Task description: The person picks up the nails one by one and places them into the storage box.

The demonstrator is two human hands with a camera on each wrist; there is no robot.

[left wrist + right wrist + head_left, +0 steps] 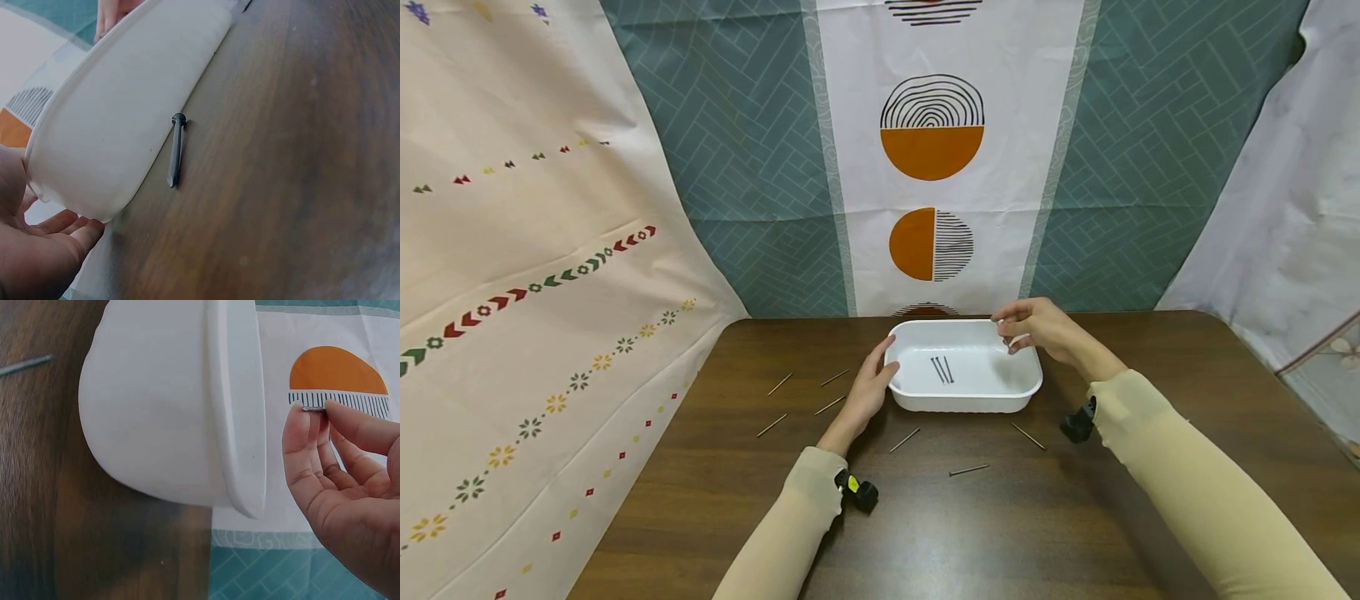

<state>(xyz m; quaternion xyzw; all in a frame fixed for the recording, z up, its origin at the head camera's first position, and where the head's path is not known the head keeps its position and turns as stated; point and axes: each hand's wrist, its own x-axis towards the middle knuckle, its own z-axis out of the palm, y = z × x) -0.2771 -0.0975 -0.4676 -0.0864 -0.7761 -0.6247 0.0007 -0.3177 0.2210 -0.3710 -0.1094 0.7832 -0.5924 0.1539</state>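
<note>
Cream sleeves (782, 525) reach in from the near edge, each wrist wearing a small black camera (865, 497). Beneath them spreads the brown wood-grain surface (895, 542). Closest on it lies a single nail (969, 471), nearly crosswise, its head to the left. A little farther on, two slanting nails (905, 441) lie on the near side of the tray, one toward its left end and one toward its right. Four more nails (772, 425) are spread to the left of the left hand, well apart from one another.

At the tray's left end, the left hand (867, 390) is partly closed round the white wall, its thumb at the rim and its fingers along the outside. The white tray (955, 402) sits flat on the surface; three nails (942, 370) lie side by side on its floor, left of the middle. Above the right end, the right hand (1039, 328) pinches one thin nail (314, 409) between thumb and fingertips.

Behind, past the surface's far edge, hangs a teal and white cloth (745, 167) with orange half circles and black lines; pale patterned cloths (550, 275) flank it.
</note>
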